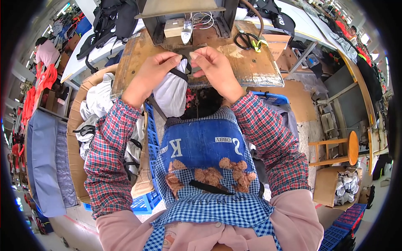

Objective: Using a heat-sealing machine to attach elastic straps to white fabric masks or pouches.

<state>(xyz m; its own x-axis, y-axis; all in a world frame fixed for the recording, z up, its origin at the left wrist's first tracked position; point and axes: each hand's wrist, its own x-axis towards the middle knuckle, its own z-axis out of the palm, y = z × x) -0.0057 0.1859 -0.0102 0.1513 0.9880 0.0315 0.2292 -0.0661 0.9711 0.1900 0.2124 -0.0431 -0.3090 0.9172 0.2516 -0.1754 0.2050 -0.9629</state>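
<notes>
Head view: my left hand [153, 71] and my right hand [213, 67] meet over the near edge of the worn wooden worktable [251, 67]. Both are closed in a pinch on a narrow black strap [181, 74] that belongs to a white cloth piece [171, 94]; the cloth hangs down from my fingers, off the table edge, toward my lap. My thumbs and forefingers nearly touch each other above it. On the far right of the table lie black scissors [247, 40]. At my left stands a cardboard box [77, 125] full of more white pieces with black straps, with a blue crate [148, 138] just beside it. A wooden stool [343, 148] stands well apart on my right.
</notes>
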